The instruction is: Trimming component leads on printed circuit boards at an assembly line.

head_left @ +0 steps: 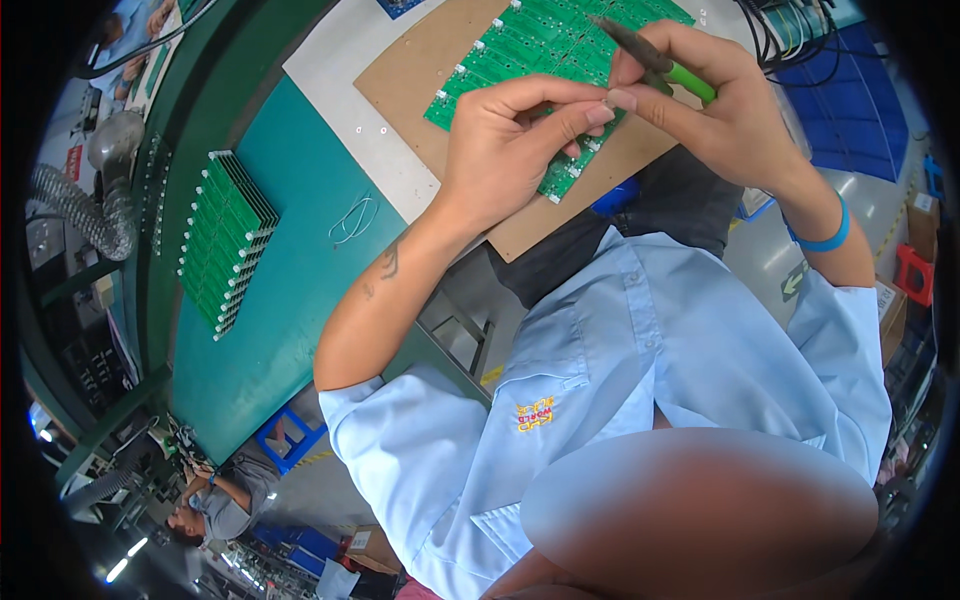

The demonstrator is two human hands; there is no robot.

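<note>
A green circuit board panel (540, 50) with small white connectors along its edges lies under both hands. My left hand (510, 145) is closed over the panel, thumb and forefinger pinched together on something too small to make out. At those fingertips, the thumb of my right hand (715, 110) meets them. Held in my right hand are green-handled pliers (690, 82), their dark pointed jaws angled to the upper left, away from the pinch. The fingers hide part of the pliers and the middle of the panel.
Beneath the panel is a brown board (535, 222) on a white sheet (340, 75). Stacked circuit boards (225, 240) stand on the green table (270, 310) to the left, near a thin loop of wire (355, 220). Cables (790, 30) lie at the upper right. Another person (215, 505) sits at lower left.
</note>
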